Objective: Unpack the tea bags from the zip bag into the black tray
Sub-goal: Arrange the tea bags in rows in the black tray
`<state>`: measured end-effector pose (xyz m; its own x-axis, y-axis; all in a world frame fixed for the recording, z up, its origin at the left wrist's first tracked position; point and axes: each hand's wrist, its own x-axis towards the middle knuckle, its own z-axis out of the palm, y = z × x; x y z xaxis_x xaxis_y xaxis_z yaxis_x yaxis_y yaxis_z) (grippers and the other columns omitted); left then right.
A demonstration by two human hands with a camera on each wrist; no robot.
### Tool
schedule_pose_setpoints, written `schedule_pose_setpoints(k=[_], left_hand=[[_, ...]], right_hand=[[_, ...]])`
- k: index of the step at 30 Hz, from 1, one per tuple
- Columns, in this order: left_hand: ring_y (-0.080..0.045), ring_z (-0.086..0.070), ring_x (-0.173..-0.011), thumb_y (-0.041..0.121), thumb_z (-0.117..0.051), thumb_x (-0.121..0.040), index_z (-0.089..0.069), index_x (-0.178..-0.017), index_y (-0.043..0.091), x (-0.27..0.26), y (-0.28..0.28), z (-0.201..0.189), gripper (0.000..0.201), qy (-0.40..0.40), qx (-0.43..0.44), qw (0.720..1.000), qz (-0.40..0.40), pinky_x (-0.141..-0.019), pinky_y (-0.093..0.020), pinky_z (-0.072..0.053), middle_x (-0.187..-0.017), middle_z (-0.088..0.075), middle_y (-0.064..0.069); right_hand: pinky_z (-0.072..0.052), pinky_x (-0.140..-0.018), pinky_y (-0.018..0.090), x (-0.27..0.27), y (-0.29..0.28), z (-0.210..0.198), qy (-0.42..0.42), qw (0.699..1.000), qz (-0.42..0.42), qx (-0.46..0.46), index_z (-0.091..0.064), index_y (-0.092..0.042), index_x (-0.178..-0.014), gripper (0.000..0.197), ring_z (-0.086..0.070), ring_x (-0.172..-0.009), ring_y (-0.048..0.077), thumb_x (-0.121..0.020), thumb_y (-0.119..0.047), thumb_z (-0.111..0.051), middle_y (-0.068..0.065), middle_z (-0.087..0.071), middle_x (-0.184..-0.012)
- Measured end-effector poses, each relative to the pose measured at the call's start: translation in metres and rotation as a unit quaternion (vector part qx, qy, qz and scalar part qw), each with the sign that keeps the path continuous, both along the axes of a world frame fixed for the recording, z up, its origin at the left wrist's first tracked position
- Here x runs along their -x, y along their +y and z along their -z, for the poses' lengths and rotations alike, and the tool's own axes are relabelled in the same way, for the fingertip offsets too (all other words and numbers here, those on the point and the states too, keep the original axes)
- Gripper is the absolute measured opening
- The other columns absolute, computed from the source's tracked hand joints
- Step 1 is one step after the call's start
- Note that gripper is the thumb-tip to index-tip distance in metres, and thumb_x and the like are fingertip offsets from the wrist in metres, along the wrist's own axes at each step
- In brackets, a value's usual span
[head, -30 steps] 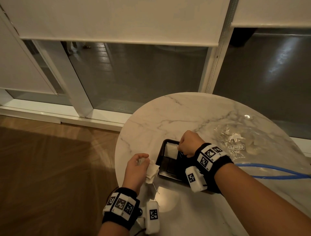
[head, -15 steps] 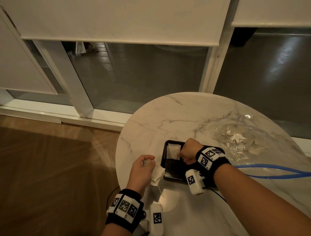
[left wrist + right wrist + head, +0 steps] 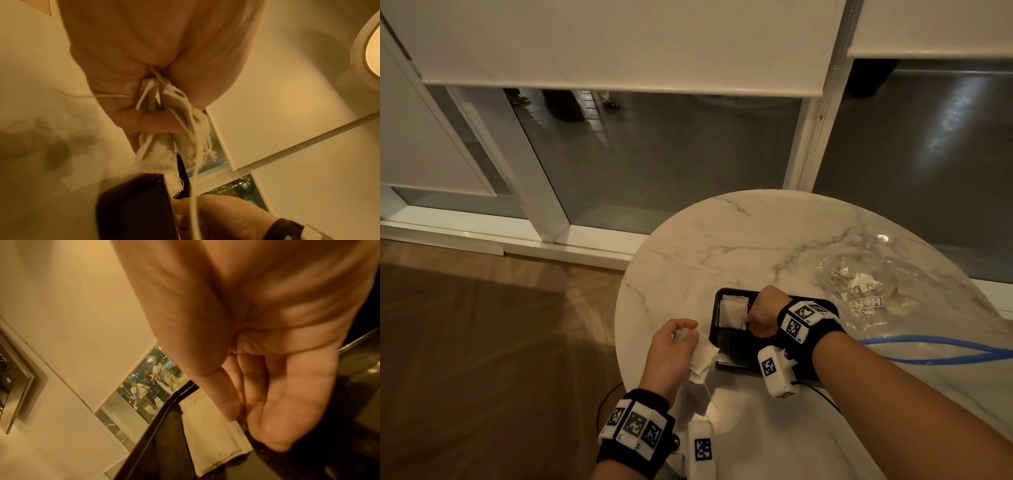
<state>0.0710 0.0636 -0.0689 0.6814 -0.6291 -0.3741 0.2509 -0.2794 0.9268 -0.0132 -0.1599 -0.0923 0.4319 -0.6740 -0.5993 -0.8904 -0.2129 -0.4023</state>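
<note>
A tea bag (image 3: 734,311) was pinched by the right hand (image 3: 763,317) in the tray (image 3: 717,298). More bags (image 3: 702,359) were held by the left hand (image 3: 666,356). Letting go seemed next.

Second tea bag (image 3: 734,311) now in tray (image 3: 717,334)
</note>
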Motion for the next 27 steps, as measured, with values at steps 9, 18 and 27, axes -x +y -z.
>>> schedule_pose_setpoints(k=[9, 18, 27], left_hand=[[-0.023, -0.066, -0.097, 0.014, -0.058, -0.101, -0.068, -0.109, 0.019, -0.008, 0.009, -0.006, 0.014, -0.011, 0.032, 0.999, -0.040, -0.075, -0.033, -0.056, -0.114, -0.065, -0.008], [-0.029, -0.070, -0.103, 0.016, -0.064, -0.098, -0.070, -0.109, 0.021, 0.014, -0.013, -0.043, 0.013, 0.041, 0.151, 0.983, -0.094, -0.088, -0.042, -0.060, -0.114, -0.070, -0.011], [-0.028, -0.071, -0.093, 0.016, -0.065, -0.098, -0.068, -0.106, 0.024, 0.042, -0.021, -0.042, 0.012, 0.054, 0.154, 0.978, -0.133, -0.082, -0.046, -0.061, -0.110, -0.071, -0.012]], right_hand=[[-0.053, -0.048, 0.025, 0.023, 0.015, -0.048, -0.119, 0.987, 0.082, -0.070, -0.065, -0.001, -0.091, 0.017, -0.061, -0.054, 0.018, -0.086, -0.015, -0.073, 0.011, -0.065, -0.074], [-0.050, -0.054, 0.025, 0.044, 0.086, -0.116, -0.304, 0.951, 0.003, -0.064, -0.072, -0.013, -0.082, 0.028, -0.064, -0.065, 0.012, -0.095, -0.037, -0.066, 0.000, -0.068, -0.070], [-0.046, -0.054, 0.025, 0.070, 0.108, -0.112, -0.361, 0.930, 0.066, 0.017, -0.069, -0.024, -0.080, 0.036, -0.063, -0.063, 0.013, -0.081, -0.060, -0.071, 0.003, -0.071, -0.078]])
